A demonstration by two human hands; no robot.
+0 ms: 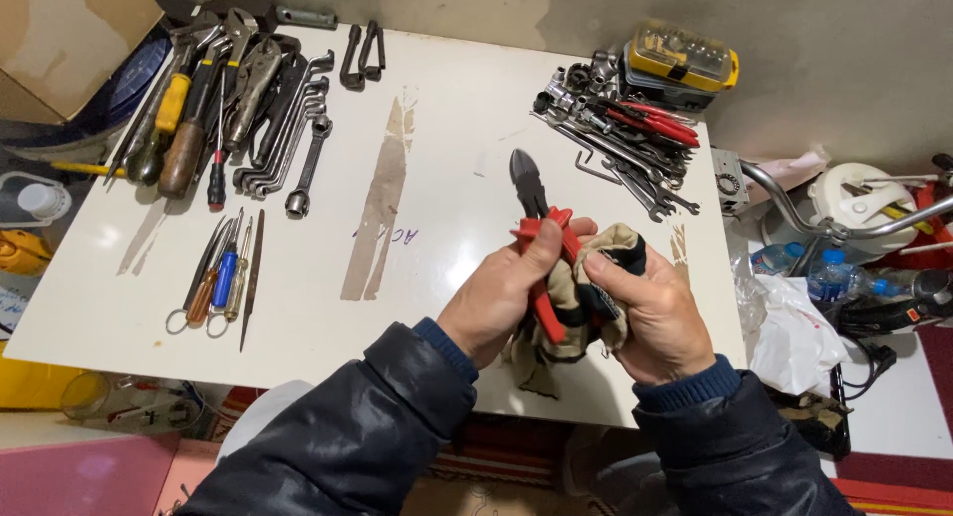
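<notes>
My left hand [501, 293] grips the red handles of a pair of cutting pliers [531, 193], whose dark jaws point up and away from me. My right hand [650, 313] presses a beige and dark rag [581, 298] against the handles. Both hands meet above the near right part of a white table [437, 179]. Part of the rag hangs below my hands.
Pliers, wrenches and a wooden-handled tool [223, 99] lie at the far left. Small screwdrivers and a file [223, 273] lie below them. Wrenches, sockets and red pliers [625, 129] are heaped far right beside a yellow bit case [683, 55]. Bottles and a plastic bag [799, 327] crowd the right.
</notes>
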